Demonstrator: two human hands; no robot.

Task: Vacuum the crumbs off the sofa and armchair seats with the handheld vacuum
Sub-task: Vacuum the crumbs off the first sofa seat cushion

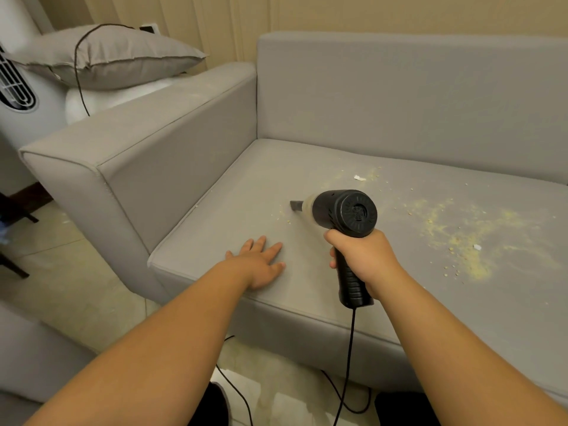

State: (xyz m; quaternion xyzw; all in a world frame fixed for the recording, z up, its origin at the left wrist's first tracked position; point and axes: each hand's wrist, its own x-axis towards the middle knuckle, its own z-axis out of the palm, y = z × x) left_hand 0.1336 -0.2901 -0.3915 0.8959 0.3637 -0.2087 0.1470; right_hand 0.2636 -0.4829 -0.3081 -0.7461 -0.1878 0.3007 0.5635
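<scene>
My right hand (pixel 365 256) grips the handle of a black handheld vacuum (pixel 344 213). Its dark nozzle points left and touches the grey sofa seat (pixel 239 210) beside a few scattered crumbs. My left hand (pixel 261 259) lies flat, fingers spread, on the seat near its front edge, left of the vacuum. A broad patch of yellow crumbs (pixel 461 229) with two white scraps covers the seat to the right of the vacuum, and more crumbs (pixel 347 175) lie near the backrest.
The vacuum's black cord (pixel 349 364) hangs from the handle down to the tiled floor (pixel 76 290). The sofa's left armrest (pixel 138 142) stands beside the seat. A grey cushion (pixel 116 56) and a white appliance (pixel 21 87) are behind it. Part of another grey seat (pixel 27 364) is at lower left.
</scene>
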